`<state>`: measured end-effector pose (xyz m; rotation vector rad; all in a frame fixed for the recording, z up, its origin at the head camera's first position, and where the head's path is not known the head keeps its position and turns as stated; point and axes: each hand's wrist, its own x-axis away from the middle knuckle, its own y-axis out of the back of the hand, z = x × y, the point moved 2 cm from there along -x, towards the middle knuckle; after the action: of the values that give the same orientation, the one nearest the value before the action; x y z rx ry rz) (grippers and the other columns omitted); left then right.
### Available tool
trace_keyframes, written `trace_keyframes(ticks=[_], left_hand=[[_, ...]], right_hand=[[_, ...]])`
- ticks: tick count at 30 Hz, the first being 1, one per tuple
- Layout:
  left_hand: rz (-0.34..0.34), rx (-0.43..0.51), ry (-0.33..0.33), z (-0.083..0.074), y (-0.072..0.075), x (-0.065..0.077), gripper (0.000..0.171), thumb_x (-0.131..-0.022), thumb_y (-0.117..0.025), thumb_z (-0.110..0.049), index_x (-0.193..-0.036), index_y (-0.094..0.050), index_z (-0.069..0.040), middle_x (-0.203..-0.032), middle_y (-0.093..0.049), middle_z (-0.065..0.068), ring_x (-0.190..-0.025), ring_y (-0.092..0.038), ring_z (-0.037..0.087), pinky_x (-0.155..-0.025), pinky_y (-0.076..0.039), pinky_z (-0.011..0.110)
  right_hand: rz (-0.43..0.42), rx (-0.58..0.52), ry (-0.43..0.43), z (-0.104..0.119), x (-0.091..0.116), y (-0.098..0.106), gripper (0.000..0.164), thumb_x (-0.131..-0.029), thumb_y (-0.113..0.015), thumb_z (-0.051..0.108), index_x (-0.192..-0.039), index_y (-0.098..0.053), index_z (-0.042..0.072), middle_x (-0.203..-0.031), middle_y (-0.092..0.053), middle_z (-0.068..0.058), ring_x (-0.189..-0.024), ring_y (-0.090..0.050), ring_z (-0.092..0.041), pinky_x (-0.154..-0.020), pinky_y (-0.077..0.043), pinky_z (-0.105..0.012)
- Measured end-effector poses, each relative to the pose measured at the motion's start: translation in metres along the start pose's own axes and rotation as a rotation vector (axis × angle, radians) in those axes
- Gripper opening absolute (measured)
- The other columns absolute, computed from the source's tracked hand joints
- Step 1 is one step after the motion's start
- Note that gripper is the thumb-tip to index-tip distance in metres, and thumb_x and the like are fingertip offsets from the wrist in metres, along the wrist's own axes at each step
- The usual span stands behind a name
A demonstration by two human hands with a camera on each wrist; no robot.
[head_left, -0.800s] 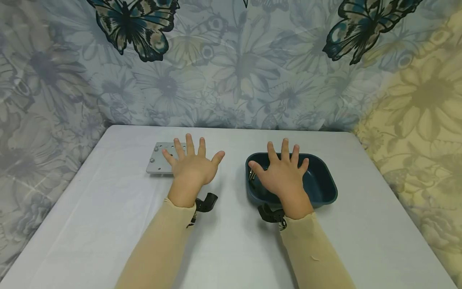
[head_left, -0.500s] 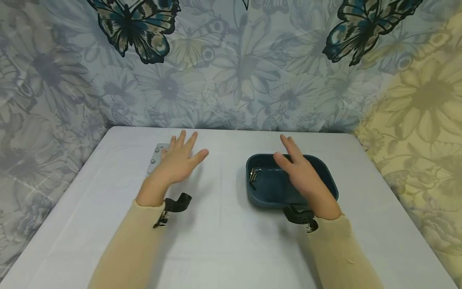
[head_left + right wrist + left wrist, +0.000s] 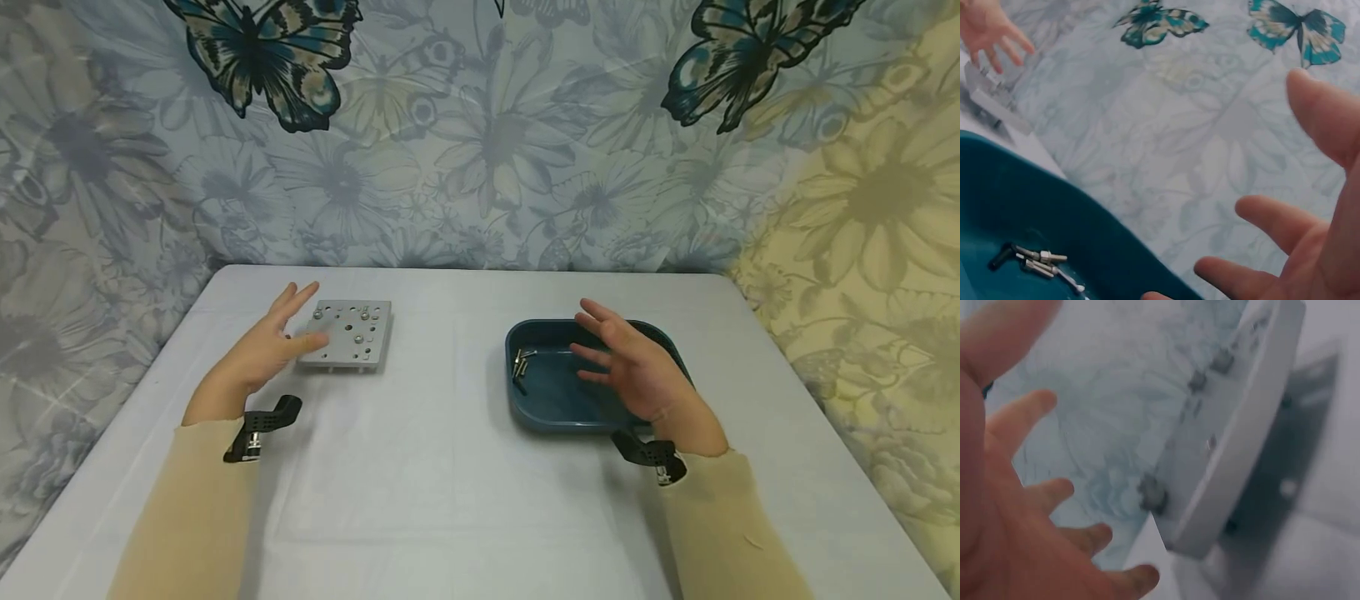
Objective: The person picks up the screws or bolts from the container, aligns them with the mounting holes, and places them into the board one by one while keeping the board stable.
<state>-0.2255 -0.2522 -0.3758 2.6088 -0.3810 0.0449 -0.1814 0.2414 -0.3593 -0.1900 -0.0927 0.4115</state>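
Observation:
My left hand is just left of a grey metal plate, its fingers extended and holding nothing. The thumb overlaps the plate's left edge in the head view; the left wrist view has hand and plate apart. Holes and several screw heads mark the plate's top, and short ends stick out underneath. Over the right side of a dark blue tray hovers my right hand, fingers spread and loosely bent, with nothing in it. Small metal bolt-like pieces and a black piece lie inside the tray.
A white cloth covers the table, with plate and tray well apart on it. Behind and at the sides hangs a patterned fabric with flowers and butterflies. Each wrist wears a black camera mount.
The left hand has moved left off the plate, uncovering most of it. My right hand has shifted right and turned its palm inward, uncovering the tray's left part.

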Motion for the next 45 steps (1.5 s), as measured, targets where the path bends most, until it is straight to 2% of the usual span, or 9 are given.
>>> trace_keyframes(ticks=[4,7,13,16,22,29,33,40,45], left_hand=[[0.032,0.167,-0.030,0.020,0.005,0.002,0.084,-0.100,-0.063,-0.015,-0.162,-0.008,-0.029,-0.162,0.025,0.001,-0.148,0.009,0.037,-0.113,-0.010,0.062],[0.055,0.293,-0.032,0.033,0.006,0.002,0.079,-0.101,-0.059,-0.010,-0.162,-0.012,-0.029,-0.162,0.025,0.000,-0.148,0.001,0.038,-0.114,-0.018,0.053],[0.083,0.409,-0.027,0.052,0.005,-0.001,0.072,-0.100,-0.060,-0.004,-0.160,-0.021,-0.012,-0.165,0.017,0.004,-0.146,-0.006,0.043,-0.101,-0.040,0.022],[0.113,0.457,-0.021,0.057,0.004,-0.003,0.072,-0.098,-0.062,0.000,-0.158,-0.022,-0.003,-0.166,0.011,0.005,-0.147,-0.004,0.041,-0.096,-0.042,0.018],[0.172,0.429,0.050,0.060,0.006,-0.005,0.074,-0.098,-0.063,-0.004,-0.159,-0.021,-0.005,-0.167,0.004,0.003,-0.148,-0.002,0.034,-0.095,-0.042,0.017],[0.216,0.445,0.070,0.059,0.007,-0.007,0.075,-0.099,-0.061,-0.004,-0.159,-0.016,-0.005,-0.166,0.010,0.003,-0.148,0.007,0.031,-0.101,-0.038,0.018],[0.215,0.453,0.075,0.058,0.005,-0.007,0.076,-0.099,-0.061,-0.005,-0.160,-0.016,-0.006,-0.166,0.008,0.005,-0.148,-0.001,0.034,-0.097,-0.040,0.017],[0.203,0.408,0.068,0.054,-0.004,-0.004,0.074,-0.099,-0.062,-0.008,-0.159,-0.019,-0.006,-0.166,0.007,0.006,-0.148,-0.001,0.033,-0.098,-0.039,0.016],[0.198,0.398,0.049,0.048,-0.018,-0.004,0.076,-0.098,-0.064,-0.006,-0.159,-0.019,-0.003,-0.166,0.007,0.007,-0.146,-0.018,0.032,-0.095,-0.044,0.020]], right_hand=[[0.008,0.038,-0.040,-0.005,-0.005,-0.002,0.067,-0.106,-0.050,0.029,-0.161,-0.016,0.013,-0.164,-0.006,-0.016,-0.143,-0.016,-0.051,-0.108,-0.018,-0.069],[0.006,0.079,-0.081,-0.010,-0.009,-0.004,0.068,-0.104,-0.056,0.023,-0.161,-0.019,0.013,-0.164,-0.009,-0.016,-0.142,-0.021,-0.050,-0.107,-0.024,-0.068],[0.004,0.170,-0.177,-0.024,-0.019,-0.007,0.073,-0.097,-0.067,0.015,-0.159,-0.028,0.011,-0.163,-0.017,-0.014,-0.136,-0.036,-0.047,-0.101,-0.038,-0.063],[0.017,0.200,-0.222,-0.029,-0.022,-0.010,0.070,-0.096,-0.068,0.008,-0.156,-0.033,0.007,-0.160,-0.024,-0.017,-0.128,-0.046,-0.045,-0.097,-0.043,-0.060],[0.045,0.289,-0.276,-0.034,-0.024,-0.015,0.064,-0.091,-0.071,0.001,-0.150,-0.045,0.006,-0.155,-0.034,-0.017,-0.112,-0.060,-0.037,-0.089,-0.052,-0.051],[0.079,0.353,-0.337,-0.037,-0.027,-0.020,0.061,-0.088,-0.075,0.002,-0.145,-0.054,0.010,-0.152,-0.038,-0.014,-0.105,-0.065,-0.033,-0.087,-0.054,-0.047],[0.097,0.388,-0.351,-0.039,-0.030,-0.020,0.059,-0.087,-0.075,0.000,-0.142,-0.058,0.011,-0.151,-0.039,-0.014,-0.103,-0.065,-0.030,-0.085,-0.055,-0.045],[0.128,0.562,-0.350,-0.040,-0.032,-0.022,0.055,-0.088,-0.075,0.003,-0.140,-0.060,0.016,-0.143,-0.046,-0.016,-0.095,-0.066,-0.024,-0.079,-0.056,-0.040],[0.152,0.647,-0.336,-0.042,-0.035,-0.023,0.054,-0.090,-0.071,0.002,-0.140,-0.060,0.018,-0.129,-0.058,-0.015,-0.088,-0.068,-0.023,-0.076,-0.056,-0.038]])
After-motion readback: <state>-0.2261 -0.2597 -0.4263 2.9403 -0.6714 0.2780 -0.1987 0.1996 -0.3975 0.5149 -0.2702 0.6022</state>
